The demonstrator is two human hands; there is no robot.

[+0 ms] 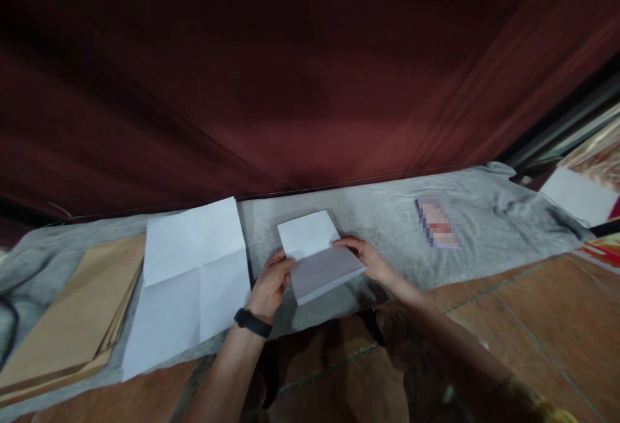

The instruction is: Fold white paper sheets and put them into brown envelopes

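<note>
A folded white sheet of paper [317, 252] lies on the grey cloth [387, 216] in front of me. My left hand [270, 284] grips its left edge with curled fingers, a black band on the wrist. From the right, my right hand [365, 256] presses flat fingers on the paper's upper fold near the crease. The near half of the paper is lifted off the cloth.
A larger creased white sheet [191, 281] lies unfolded to the left, beside a stack of brown envelopes [72, 319]. A small blurred card [437, 224] rests on the cloth to the right. A dark red curtain [290, 74] hangs behind. Tiled floor [533, 319] lies below.
</note>
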